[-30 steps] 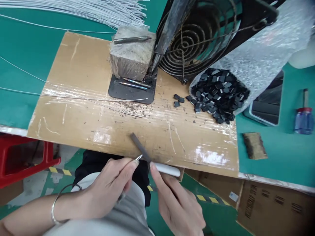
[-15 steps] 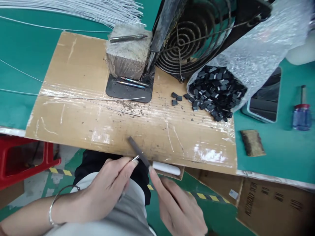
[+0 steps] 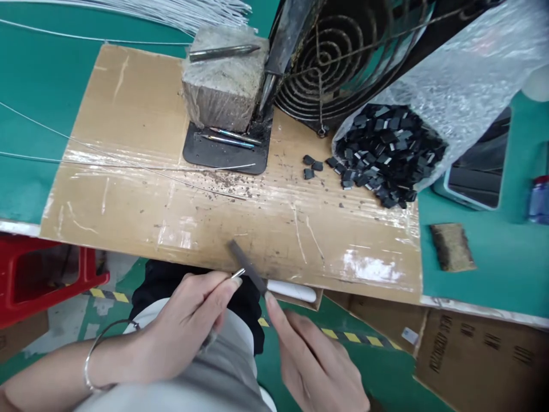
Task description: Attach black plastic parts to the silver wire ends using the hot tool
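Observation:
In my left hand (image 3: 189,326), thumb and fingers pinch a thin, shiny metal rod, which looks like a soldering iron tip (image 3: 238,273); most of it is hidden by the fingers. My right hand (image 3: 315,360) is closed around the near end of a flat grey file (image 3: 249,268), the forefinger stretched along it. The file slants across the front edge of the cardboard (image 3: 128,229), right beside the rod's end. Whether file and rod touch, I cannot tell. A bracelet circles my left wrist.
Behind, a soldering iron (image 3: 285,46) leans by a wrapped block (image 3: 223,86) with a metal tip on top. Two more tips (image 3: 231,140) lie below. A fan (image 3: 326,63), a bag of small black parts (image 3: 386,149), a phone (image 3: 478,166), a sponge (image 3: 452,246) and white wires (image 3: 171,14) surround.
The view has shifted slightly, so the bench things on the right appear farther right. The file and right hand show a little farther right; both hands keep their grips.

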`<action>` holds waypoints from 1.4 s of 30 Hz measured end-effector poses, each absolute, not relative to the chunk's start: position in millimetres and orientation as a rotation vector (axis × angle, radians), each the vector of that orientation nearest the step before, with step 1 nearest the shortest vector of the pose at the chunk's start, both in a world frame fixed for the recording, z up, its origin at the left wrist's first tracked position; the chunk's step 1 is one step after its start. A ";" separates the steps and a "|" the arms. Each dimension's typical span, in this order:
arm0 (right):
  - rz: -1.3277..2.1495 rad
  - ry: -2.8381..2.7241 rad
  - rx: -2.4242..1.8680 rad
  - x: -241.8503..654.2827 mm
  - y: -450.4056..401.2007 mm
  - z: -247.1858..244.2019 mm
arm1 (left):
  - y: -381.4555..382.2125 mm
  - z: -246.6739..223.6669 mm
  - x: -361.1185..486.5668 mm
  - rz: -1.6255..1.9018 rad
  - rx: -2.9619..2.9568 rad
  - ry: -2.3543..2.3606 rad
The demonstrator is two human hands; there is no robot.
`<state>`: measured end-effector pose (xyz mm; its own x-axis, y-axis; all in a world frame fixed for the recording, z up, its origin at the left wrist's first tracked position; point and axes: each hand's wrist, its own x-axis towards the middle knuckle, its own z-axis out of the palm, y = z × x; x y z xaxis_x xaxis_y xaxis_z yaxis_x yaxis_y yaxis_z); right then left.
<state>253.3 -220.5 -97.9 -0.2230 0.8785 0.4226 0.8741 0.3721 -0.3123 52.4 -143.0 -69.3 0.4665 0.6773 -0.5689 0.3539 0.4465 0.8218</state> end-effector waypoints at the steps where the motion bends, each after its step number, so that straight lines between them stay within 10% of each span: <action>1: -0.015 -2.103 -1.498 253.0 -218.9 -98.5 | -143.0 -69.1 52.8 0.265 1.148 1.134; 42: 0.079 -2.098 -1.508 253.7 -222.6 -98.0 | -145.8 -73.7 53.4 0.363 1.471 1.184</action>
<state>253.7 -222.6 -98.0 -0.2195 0.8918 0.3957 0.8594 0.3687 -0.3543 53.4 -145.8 -73.7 0.4421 0.8108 -0.3836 0.4561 0.1650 0.8745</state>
